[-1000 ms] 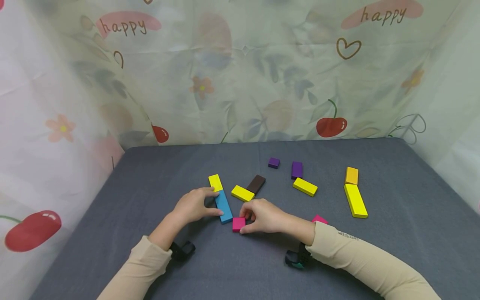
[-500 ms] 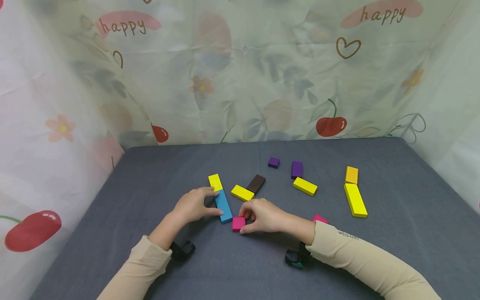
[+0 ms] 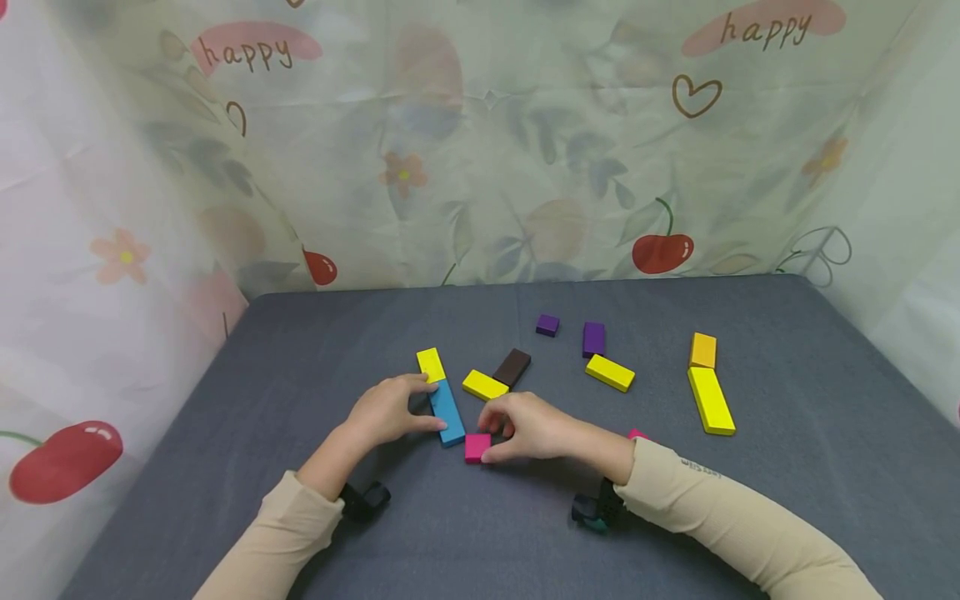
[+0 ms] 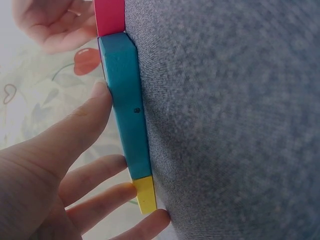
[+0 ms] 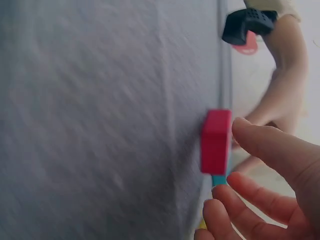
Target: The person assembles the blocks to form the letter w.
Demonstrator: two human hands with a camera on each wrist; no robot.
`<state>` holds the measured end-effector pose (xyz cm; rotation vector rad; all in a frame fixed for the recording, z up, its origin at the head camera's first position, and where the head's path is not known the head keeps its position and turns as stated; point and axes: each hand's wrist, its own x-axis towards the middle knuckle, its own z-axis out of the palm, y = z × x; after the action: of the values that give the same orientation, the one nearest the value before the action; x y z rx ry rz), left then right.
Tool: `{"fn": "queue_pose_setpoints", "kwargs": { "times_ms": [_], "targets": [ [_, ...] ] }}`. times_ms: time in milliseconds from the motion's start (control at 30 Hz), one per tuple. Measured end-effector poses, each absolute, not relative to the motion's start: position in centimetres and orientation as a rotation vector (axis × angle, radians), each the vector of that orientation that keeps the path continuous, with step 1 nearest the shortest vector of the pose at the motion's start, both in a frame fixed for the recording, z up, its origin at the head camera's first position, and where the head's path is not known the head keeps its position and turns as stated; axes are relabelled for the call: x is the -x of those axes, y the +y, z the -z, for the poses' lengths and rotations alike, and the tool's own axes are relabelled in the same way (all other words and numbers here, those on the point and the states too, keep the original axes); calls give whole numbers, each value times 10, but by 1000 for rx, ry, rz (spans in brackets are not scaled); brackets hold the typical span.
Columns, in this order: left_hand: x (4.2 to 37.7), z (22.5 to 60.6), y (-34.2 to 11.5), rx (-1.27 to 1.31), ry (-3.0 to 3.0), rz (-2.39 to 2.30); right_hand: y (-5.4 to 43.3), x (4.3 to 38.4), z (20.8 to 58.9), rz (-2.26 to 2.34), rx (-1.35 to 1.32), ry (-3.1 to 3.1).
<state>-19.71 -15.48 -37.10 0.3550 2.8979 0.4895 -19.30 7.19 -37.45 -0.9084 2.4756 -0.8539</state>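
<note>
In the head view my left hand (image 3: 386, 410) rests its thumb and fingers along the left side of a long blue block (image 3: 447, 414). A short yellow block (image 3: 431, 364) continues the row at the blue block's far end. At the near end sits a square pink block (image 3: 477, 448), its corner by the blue one. My right hand (image 3: 528, 429) hovers right beside the pink block, fingers loosely bent. The right wrist view shows a small gap between the thumb (image 5: 245, 131) and the pink block (image 5: 216, 145), with the other fingers spread below.
Beyond the hands, a yellow block (image 3: 485, 385) meets a dark brown block (image 3: 513, 367). Farther back lie a small purple block (image 3: 547, 325) and a purple block (image 3: 594, 338) touching a yellow one. An orange block (image 3: 703, 351) and a long yellow block (image 3: 712, 402) lie right. The right sleeve partly covers another pink block (image 3: 637, 434).
My right hand has eased slightly up and right, its thumb drawing off the pink block, which stays put. The sleeve covers more of the other pink block. The left hand keeps still.
</note>
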Motion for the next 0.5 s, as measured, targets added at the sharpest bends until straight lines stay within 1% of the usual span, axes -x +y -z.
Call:
{"fn": "queue_pose_setpoints", "kwargs": {
  "times_ms": [300, 500],
  "targets": [
    [197, 371, -155, -349, 2887, -482, 86, 218, 360, 901, 1040, 2489],
    [197, 371, -155, -353, 2887, -478, 94, 241, 359, 908, 1123, 2468]
  ]
}}
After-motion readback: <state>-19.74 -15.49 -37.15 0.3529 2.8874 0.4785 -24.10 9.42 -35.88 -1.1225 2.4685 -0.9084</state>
